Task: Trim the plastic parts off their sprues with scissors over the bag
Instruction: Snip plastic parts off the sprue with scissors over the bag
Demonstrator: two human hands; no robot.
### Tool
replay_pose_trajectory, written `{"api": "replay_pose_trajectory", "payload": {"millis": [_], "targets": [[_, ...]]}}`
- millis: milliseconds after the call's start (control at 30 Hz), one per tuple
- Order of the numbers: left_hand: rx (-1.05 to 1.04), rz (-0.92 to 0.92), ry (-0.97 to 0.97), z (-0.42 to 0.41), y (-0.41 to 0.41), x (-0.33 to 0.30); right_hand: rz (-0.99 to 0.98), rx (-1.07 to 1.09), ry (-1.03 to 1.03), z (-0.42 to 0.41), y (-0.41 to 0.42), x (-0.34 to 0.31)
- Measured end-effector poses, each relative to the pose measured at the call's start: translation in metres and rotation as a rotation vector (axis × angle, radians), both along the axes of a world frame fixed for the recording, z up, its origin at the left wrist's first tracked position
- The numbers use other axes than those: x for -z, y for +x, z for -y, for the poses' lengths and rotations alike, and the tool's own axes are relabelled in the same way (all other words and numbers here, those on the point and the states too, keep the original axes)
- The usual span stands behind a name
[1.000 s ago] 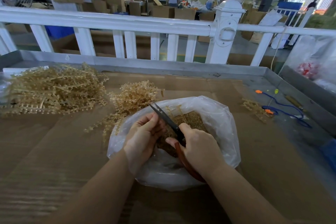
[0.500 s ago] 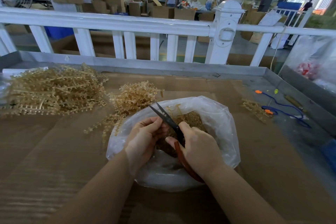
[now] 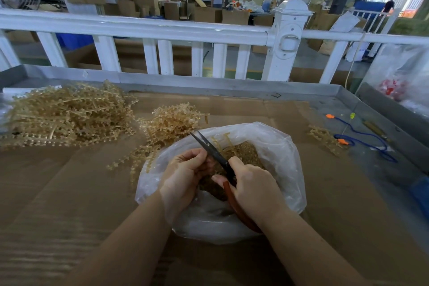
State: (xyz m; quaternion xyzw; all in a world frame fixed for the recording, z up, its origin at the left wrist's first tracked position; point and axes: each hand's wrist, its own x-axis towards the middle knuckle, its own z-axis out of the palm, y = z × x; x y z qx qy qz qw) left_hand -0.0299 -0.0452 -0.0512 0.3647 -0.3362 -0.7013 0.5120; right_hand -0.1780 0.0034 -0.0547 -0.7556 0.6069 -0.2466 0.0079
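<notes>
Over a clear plastic bag [image 3: 274, 146] on a cardboard-covered table [image 3: 69, 193], our right hand [image 3: 255, 188] grips one pair of scissors [image 3: 214, 152] by its red-brown handles, blades slightly parted and pointing up and to the left. Our left hand [image 3: 185, 174] is curled just beside the blades, fingers pinching a tan sprue [image 3: 224, 144] whose stem stands out of the bag's mouth. Inside the bag lies a heap of trimmed parts [image 3: 249, 150], too many and too small to count. We count three piles of untrimmed sprues: a large one [image 3: 67, 114] at far left, a smaller one [image 3: 171, 121] touching the bag's far rim, and a small cluster [image 3: 323, 136] to the right. Near that cluster lies a blue cord [image 3: 369, 137] with two orange ends. One white railing [image 3: 162, 28] runs behind the table. No writing is legible to us.
</notes>
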Motion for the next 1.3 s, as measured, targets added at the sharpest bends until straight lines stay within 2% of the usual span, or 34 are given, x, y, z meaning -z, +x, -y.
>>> {"api": "replay_pose_trajectory", "payload": {"millis": [267, 533, 733, 933, 1067, 1167, 1233, 1300], "targets": [[-0.025, 0.016, 0.018, -0.002, -0.003, -0.004, 0.018, -0.012, -0.037, 0.001, -0.001, 0.001], [-0.064, -0.045, 0.057, 0.000, -0.004, -0.004, 0.290, 0.073, -0.073, 0.001, -0.008, -0.007], [-0.131, -0.091, 0.159, 0.004, -0.004, -0.015, 0.378, 0.103, -0.010, 0.006, -0.012, -0.008], [-0.096, -0.122, 0.129, 0.007, -0.002, -0.030, 0.375, 0.132, 0.015, 0.009, -0.011, -0.008], [-0.223, -0.064, 0.180, 0.011, 0.005, -0.034, 0.351, 0.151, 0.021, 0.010, -0.011, -0.006], [-0.332, -0.074, 0.144, 0.012, 0.017, -0.038, 0.282, 0.162, 0.007, 0.009, -0.009, -0.005], [-0.393, 0.014, 0.085, 0.014, 0.032, -0.043, 0.236, 0.161, 0.001, 0.009, -0.008, -0.004], [-0.449, 0.182, 0.026, 0.018, 0.050, -0.049, 0.210, 0.162, -0.001, 0.008, -0.007, -0.002]]}}
